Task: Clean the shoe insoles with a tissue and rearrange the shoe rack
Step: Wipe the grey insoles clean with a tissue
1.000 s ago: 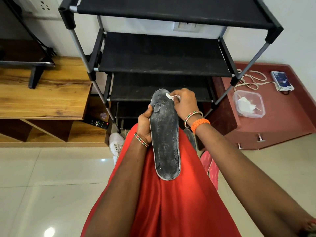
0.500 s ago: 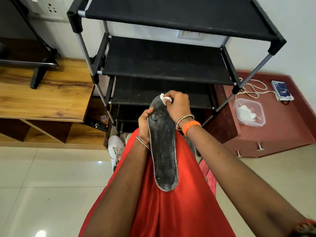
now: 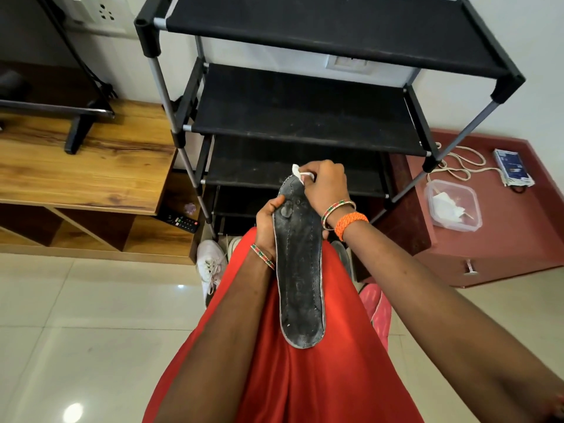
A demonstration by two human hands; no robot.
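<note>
A dark grey insole [image 3: 300, 276] with a pale stitched edge stands lengthwise over my red-clad lap, toe end away from me. My left hand [image 3: 268, 227] grips its left edge near the toe, thumb on top. My right hand [image 3: 325, 186] pinches a small white tissue [image 3: 299, 173] and presses it on the insole's toe tip. The black shoe rack [image 3: 305, 117] with bare fabric shelves stands right in front of me.
A white sneaker [image 3: 210, 264] lies on the tiled floor by the rack's left leg, a pink shoe [image 3: 378, 309] to the right of my lap. A clear plastic box [image 3: 453, 206] with tissues sits on the maroon cabinet [image 3: 518, 239]. A wooden TV unit [image 3: 85, 166] stands left.
My right hand has slid the tissue a little further up the toe end of the insole. The view has tilted slightly; my left hand keeps its grip.
</note>
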